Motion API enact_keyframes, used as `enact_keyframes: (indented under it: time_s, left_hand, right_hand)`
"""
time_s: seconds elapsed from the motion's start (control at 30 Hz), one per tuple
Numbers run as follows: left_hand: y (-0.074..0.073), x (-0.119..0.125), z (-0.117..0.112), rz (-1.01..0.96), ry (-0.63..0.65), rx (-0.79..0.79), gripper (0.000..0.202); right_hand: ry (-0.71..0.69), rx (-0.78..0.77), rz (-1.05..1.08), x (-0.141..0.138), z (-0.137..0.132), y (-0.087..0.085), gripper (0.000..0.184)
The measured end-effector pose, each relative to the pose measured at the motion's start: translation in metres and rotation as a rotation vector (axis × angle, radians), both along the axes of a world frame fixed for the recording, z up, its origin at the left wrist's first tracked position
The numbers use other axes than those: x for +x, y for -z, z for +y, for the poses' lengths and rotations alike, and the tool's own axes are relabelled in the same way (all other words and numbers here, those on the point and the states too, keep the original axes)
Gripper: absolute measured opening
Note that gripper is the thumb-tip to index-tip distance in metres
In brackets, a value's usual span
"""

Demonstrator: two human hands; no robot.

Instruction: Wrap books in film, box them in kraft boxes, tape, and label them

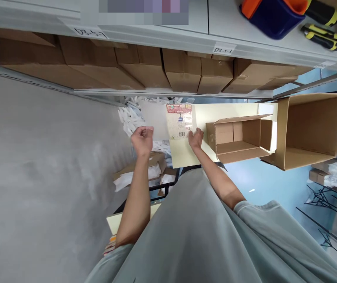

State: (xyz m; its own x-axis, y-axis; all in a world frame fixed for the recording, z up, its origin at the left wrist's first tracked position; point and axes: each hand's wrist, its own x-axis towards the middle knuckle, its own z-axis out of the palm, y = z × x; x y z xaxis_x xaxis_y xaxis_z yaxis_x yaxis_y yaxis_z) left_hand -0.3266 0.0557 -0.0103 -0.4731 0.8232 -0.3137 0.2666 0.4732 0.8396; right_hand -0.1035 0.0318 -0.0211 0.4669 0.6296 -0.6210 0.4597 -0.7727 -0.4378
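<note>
A flat package (178, 122) with a red printed header, a small picture and a barcode lies on the pale yellow tabletop (183, 155). Its glossy surface catches the light. From its left side a translucent whitish sheet (156, 118) stretches beyond the table edge; whether the two are joined I cannot tell. My left hand (143, 140) is closed in a pinch at the lower left corner of that sheet. At the package's lower right edge, my right hand (196, 138) grips with thumb and curled fingers.
An open cardboard box (239, 147) stands right of my right hand, with a larger open box (312, 129) beyond. Overhead runs a shelf (156, 29) above a row of brown cartons (145, 67). White scraps (131, 116) and another carton (156, 161) sit left, beside a grey wall (53, 169).
</note>
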Motion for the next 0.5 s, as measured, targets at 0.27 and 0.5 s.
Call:
enact_keyframes:
  time_s: [0.27, 0.5]
  left_hand:
    - [0.011, 0.125, 0.002, -0.072, 0.37, -0.091, 0.004]
    - [0.027, 0.14, -0.004, 0.008, 0.406, -0.14, 0.007]
  right_hand:
    - [0.143, 0.009, 0.001, 0.012, 0.027, 0.037, 0.016]
    - [0.235, 0.114, 0.197, 0.014, 0.019, 0.03, 0.012]
